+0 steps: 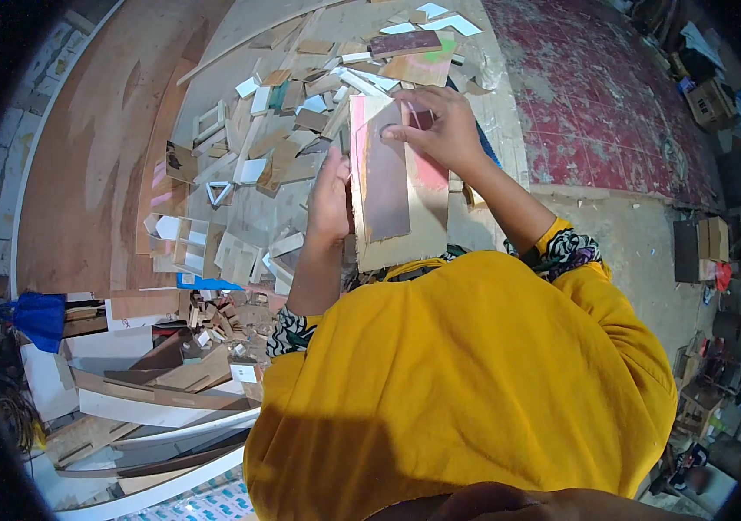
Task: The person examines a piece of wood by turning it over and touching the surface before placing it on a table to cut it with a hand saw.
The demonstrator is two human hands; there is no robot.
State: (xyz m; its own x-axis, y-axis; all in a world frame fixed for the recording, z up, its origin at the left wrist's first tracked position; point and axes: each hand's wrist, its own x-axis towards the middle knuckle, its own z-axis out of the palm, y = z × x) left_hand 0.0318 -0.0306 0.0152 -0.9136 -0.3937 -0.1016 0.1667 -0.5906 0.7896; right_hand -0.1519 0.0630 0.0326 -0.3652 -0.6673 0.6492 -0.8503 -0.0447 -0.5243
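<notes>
A flat piece of board (427, 221), pale tan with pink smears, is held up in front of my chest. Over its face lies a narrower brown strip (386, 195) with a rough lower end. My right hand (442, 130) grips the upper right of these pieces, its thumb pressed on the brown strip and its fingers over the far edge. Along the left edge, my left hand (329, 198) holds the board from the side; some of its fingers are hidden behind it.
Many wood offcuts (279, 161) lie scattered ahead and to the left, a small white triangular frame (219, 193) among them. A large brown sheet (84, 165) lies at far left. Long curved strips (162, 399) are piled at lower left. Cardboard boxes (712, 239) stand at right.
</notes>
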